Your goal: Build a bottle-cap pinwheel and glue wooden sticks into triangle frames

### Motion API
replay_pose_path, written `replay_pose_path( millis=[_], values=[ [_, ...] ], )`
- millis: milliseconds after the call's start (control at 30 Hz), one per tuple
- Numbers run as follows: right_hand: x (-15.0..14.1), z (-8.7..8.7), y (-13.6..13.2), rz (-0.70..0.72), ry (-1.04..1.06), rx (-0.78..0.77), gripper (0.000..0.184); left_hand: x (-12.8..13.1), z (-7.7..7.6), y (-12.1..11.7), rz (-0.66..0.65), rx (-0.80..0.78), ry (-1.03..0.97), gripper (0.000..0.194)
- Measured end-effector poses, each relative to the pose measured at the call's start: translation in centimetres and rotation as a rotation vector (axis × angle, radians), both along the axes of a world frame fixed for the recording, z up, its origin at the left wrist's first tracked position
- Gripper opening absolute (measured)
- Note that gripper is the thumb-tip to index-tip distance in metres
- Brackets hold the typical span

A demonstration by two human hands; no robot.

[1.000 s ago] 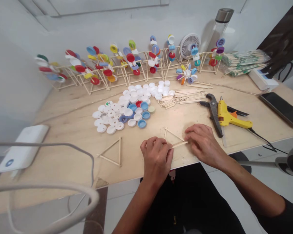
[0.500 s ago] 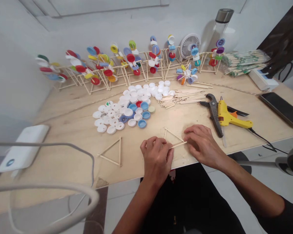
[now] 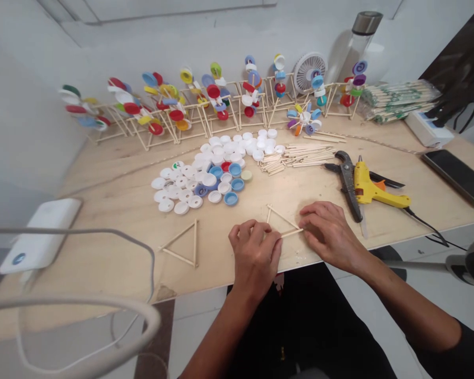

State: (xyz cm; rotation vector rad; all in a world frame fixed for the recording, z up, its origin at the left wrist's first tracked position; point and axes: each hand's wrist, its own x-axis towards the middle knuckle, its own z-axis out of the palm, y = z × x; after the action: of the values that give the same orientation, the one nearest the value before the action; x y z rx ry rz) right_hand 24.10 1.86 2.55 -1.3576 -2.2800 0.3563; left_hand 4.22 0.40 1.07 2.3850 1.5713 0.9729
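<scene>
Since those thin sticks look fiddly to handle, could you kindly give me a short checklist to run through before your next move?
Left hand and right hand both at the stick triangle: ok.
Stick triangle's corners firmly joined: cannot tell, the hands hide part of it.
Hot glue gun within reach: ok, it lies just beyond the right hand.
Glue gun's cord connected to power: cannot tell, it runs off the board.
Spare sticks available: ok, piled nearby.

My left fingers (image 3: 249, 230) and right fingers (image 3: 311, 215) rest on a triangle of wooden sticks (image 3: 279, 220) on the plywood desk (image 3: 102, 263). Left of that triangle lies a second stick triangle (image 3: 180, 247); right of it, pliers (image 3: 346, 184) and a yellow glue gun (image 3: 373, 188); beyond it, bottle caps (image 3: 197, 184).
</scene>
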Motion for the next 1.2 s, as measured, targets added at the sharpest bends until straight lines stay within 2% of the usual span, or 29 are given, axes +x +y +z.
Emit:
replay_pose_path(
  millis=[500, 667, 800, 933, 1200],
  values=[
    [0.1, -0.8, -1.1, -0.087, 0.059, 0.105, 0.015, 0.2, -0.3, 0.2, -0.013, 0.023, 0.003, 0.011],
    [0.2, -1.1, -1.3, -0.106, 0.087, 0.155, 0.017, -0.5, 0.1, -0.3, 0.005, 0.036, -0.074, 0.010],
    [0.4, -1.3, -1.4, -0.095, 0.118, 0.187, 0.016, -2.8, 0.4, -1.3, 0.090, -0.049, -0.147, 0.016],
    [0.4, -1.5, -1.4, -0.073, 0.123, 0.203, 0.014, -4.3, 0.2, -2.1, 0.074, -0.185, -0.150, 0.016],
    [-0.1, -1.0, -1.5, -0.034, 0.087, 0.300, 0.013, -3.5, -0.1, -1.7, 0.056, -0.171, -0.136, 0.013]
  ],
)
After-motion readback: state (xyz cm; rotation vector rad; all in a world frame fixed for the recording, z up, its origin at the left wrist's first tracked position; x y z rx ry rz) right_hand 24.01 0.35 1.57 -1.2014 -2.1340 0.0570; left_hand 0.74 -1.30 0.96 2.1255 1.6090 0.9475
